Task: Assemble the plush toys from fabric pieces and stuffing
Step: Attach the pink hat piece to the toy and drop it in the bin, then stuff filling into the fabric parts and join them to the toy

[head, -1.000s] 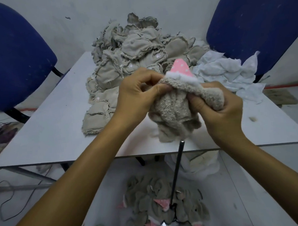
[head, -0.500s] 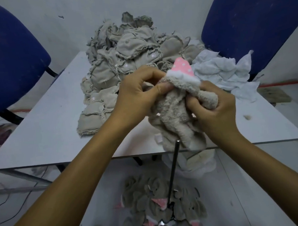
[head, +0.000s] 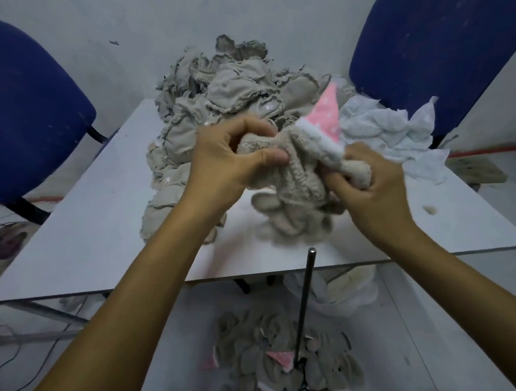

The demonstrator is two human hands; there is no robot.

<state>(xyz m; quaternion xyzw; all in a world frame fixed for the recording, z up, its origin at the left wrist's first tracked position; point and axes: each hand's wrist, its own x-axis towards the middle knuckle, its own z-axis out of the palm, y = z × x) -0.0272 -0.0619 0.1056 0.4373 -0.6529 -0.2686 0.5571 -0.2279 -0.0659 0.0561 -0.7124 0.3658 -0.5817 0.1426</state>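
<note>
One limp plush skin (head: 292,191) with a pink hat is held above the near table (head: 84,232) edge, gripped by the left hand (head: 234,163) and the right hand (head: 365,178), close together. A large heap of unturned skins (head: 217,108) remains at the far side (finished-looking ones (head: 288,368) lie on the floor). Much is judged left.

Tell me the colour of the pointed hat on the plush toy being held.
Pink with small white dots and a white trim, on the hat; head view.
</note>
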